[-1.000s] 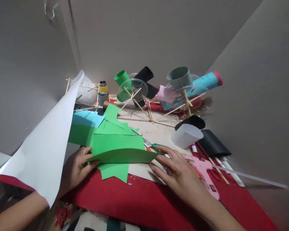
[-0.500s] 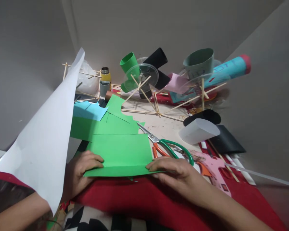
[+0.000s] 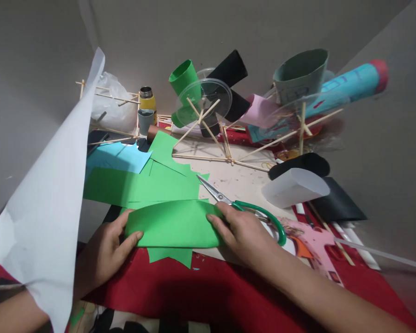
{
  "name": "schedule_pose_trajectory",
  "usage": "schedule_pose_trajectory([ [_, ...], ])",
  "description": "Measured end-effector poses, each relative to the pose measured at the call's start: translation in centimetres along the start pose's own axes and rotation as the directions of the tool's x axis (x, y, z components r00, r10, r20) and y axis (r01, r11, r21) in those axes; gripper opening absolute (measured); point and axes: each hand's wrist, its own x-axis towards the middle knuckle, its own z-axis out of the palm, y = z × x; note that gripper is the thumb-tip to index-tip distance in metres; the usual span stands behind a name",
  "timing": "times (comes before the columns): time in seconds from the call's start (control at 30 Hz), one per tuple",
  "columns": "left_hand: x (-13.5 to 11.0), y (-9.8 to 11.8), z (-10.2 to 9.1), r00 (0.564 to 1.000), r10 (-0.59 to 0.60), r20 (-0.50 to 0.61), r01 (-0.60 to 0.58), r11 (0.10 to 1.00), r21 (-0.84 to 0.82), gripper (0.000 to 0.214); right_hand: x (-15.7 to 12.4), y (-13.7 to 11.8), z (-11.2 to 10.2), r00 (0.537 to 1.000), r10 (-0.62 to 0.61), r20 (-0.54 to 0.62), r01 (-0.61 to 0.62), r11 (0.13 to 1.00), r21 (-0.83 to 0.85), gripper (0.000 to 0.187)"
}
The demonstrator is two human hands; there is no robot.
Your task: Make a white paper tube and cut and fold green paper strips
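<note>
Standing up across the left edge of the tabletop (image 3: 166, 286), a curled white sheet (image 3: 52, 185) hides part of the left forearm and of a plastic bag (image 3: 114, 111). Toward the far edge are a yellow bottle (image 3: 150, 101), a gray cup (image 3: 146, 123), and a stick frame (image 3: 201, 158) with a clear disc (image 3: 222, 104) and green and black tubes near it. A blue sheet (image 3: 119, 158) overlaps green sheets (image 3: 169, 182) left of the middle. Scissors (image 3: 241, 204) lie partly under the right hand; nearer the right edge are a whitish tube (image 3: 294, 187) and a pink glue gun (image 3: 312, 231).

The left hand (image 3: 106, 249) grips the left end of a green paper (image 3: 173, 226), thumb on top; the right hand (image 3: 241, 231) pinches its right end. The green paper is near the middle of the near edge, above another green piece (image 3: 173, 257) with a jagged end.

Half a second ago the paper lay flat with a crease along its near side; now it is doubled over, bowed upward, and the scissors' orange handle is hidden.
</note>
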Motion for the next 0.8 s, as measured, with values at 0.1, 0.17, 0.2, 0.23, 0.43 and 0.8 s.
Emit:
schedule_pose_trajectory([
  [0.1, 0.2, -0.3, 0.0, 1.000, 0.025, 0.000, -0.025, 0.999, 0.030, 0.033, 0.1, -0.5, 0.6, 0.999, -0.027, 0.033, 0.033, 0.975, -0.218, 0.016],
  [0.17, 0.3, -0.3, 0.0, 0.999, 0.035, 0.013, -0.037, 0.993, 0.116, 0.036, 0.3, -0.7, 1.0, 0.997, -0.071, 0.029, 0.077, 0.943, -0.325, 0.013],
  [0.2, 0.3, -0.3, 0.0, 0.999, 0.036, 0.020, -0.039, 0.986, 0.164, 0.037, 0.3, -0.7, 1.2, 0.995, -0.099, 0.025, 0.101, 0.926, -0.364, 0.010],
  [0.23, 0.3, -0.3, 0.1, 0.999, 0.036, 0.023, -0.040, 0.978, 0.206, 0.038, 0.4, -0.8, 1.3, 0.992, -0.127, 0.021, 0.124, 0.909, -0.397, 0.007],
  [0.43, -0.1, -0.6, 0.9, 0.996, 0.082, -0.037, -0.065, 0.942, 0.330, 0.046, 0.9, -1.5, 1.3, 0.966, -0.252, -0.067, 0.185, 0.845, -0.502, 0.022],
  [0.8, 0.4, -2.4, 1.2, 0.994, 0.106, -0.029, -0.101, 0.986, 0.133, 0.051, 1.0, -1.1, 2.1, 0.953, -0.288, -0.093, 0.201, 0.833, -0.516, 0.063],
])
